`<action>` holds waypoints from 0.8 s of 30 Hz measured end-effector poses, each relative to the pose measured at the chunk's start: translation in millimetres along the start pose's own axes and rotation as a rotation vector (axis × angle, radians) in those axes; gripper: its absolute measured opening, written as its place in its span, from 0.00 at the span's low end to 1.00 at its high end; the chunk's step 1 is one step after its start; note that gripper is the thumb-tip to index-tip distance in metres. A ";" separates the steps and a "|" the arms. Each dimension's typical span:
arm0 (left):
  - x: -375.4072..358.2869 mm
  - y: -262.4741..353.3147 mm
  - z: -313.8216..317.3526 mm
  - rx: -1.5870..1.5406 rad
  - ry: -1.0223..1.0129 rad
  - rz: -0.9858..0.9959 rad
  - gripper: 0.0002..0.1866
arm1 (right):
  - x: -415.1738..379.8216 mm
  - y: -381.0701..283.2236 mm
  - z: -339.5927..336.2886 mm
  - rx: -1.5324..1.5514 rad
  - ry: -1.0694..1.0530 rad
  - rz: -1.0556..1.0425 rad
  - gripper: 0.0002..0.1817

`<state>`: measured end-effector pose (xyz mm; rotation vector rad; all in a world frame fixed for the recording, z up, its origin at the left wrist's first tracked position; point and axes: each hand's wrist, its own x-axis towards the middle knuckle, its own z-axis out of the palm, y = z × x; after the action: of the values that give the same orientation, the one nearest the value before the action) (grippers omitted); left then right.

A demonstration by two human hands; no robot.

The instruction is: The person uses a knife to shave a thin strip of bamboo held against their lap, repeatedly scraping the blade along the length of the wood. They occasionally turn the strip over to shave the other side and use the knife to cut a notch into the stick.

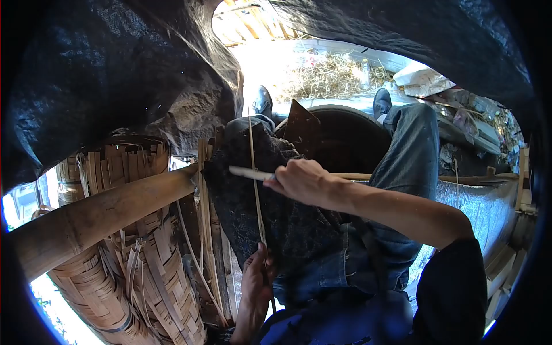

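Observation:
My right hand point(303, 180) is closed around the handle of a knife point(248, 172). Its pale blade points left and crosses over a long, thin bamboo strip point(256, 201). Lower down, my left hand point(257, 277) grips that strip near its bottom end, thumb pressed along it. From there the strip runs up past my knee, nearly upright in this view. A dark, worn cloth point(287, 221) covers my left thigh beneath the blade and the strip.
A thick bamboo pole point(109, 215) juts in from the left, above woven bamboo baskets point(123, 287). Upright bamboo strips point(206, 230) stand beside my left leg. Black sheeting point(109, 75) hangs overhead. Beyond my feet lie straw point(333, 77) and a pale sack point(422, 79).

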<state>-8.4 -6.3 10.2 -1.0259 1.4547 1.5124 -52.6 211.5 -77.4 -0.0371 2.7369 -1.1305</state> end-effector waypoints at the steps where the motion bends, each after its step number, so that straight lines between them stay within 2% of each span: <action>1: -2.0 -0.2 0.8 0.014 -0.005 -0.009 0.12 | 9.1 5.2 -3.9 -0.018 -0.014 0.066 0.31; 2: -2.5 0.0 1.0 0.030 -0.011 -0.017 0.12 | 18.7 12.3 -8.0 -0.035 -0.025 0.134 0.31; 5: 1.8 -2.5 -8.9 -0.023 -0.079 -0.037 0.12 | 43.4 40.5 -17.6 -0.027 -0.117 0.148 0.31; 7: 4.2 -3.2 -12.6 -0.062 -0.115 -0.039 0.13 | 68.5 68.6 -7.1 -0.009 -0.050 0.197 0.29; 8: 4.6 -3.8 -14.3 -0.070 -0.136 -0.050 0.13 | 79.7 87.6 -1.0 -0.506 -0.057 0.096 0.25; 9: 5.9 -3.4 -15.2 -0.082 -0.155 -0.057 0.13 | 85.4 100.7 -3.2 -0.240 0.119 0.148 0.23; 11: 8.8 -3.9 -13.9 -0.090 -0.147 -0.055 0.13 | 85.9 77.6 -39.0 0.161 0.254 0.327 0.25; 12: 9.7 -4.7 -13.4 -0.090 -0.135 -0.068 0.13 | 84.7 79.2 -33.4 0.201 0.291 0.269 0.25; 13: 10.6 -4.6 -13.4 -0.107 -0.131 -0.067 0.13 | 75.2 68.1 -35.4 0.196 0.278 0.259 0.25; 15: 13.3 -5.8 -14.8 -0.116 -0.162 -0.111 0.14 | 41.4 44.8 -35.1 0.321 0.079 0.134 0.24; 16: 16.5 -5.7 -19.0 -0.132 -0.164 -0.112 0.14 | 23.9 37.7 -30.2 0.332 0.121 0.039 0.23; 17: 20.5 -4.2 -24.8 -0.272 -0.336 -0.187 0.16 | 8.8 32.4 -24.1 0.346 0.164 -0.060 0.22; 18: 22.6 -3.7 -28.6 -0.411 -0.508 -0.257 0.18 | -2.7 28.6 -17.4 0.341 0.154 -0.070 0.22; 22: 19.5 -2.3 -30.9 -0.342 -0.538 -0.243 0.21 | -14.4 17.5 -3.9 0.222 0.079 -0.138 0.24; 24: 14.5 -0.7 -25.2 -0.148 -0.471 -0.116 0.22 | -8.9 14.3 0.1 0.119 0.048 -0.159 0.26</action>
<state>-12.3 -31.3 -4.0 -0.7536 0.9520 1.6563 -43.2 222.4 -86.2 -0.2181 2.7436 -1.3511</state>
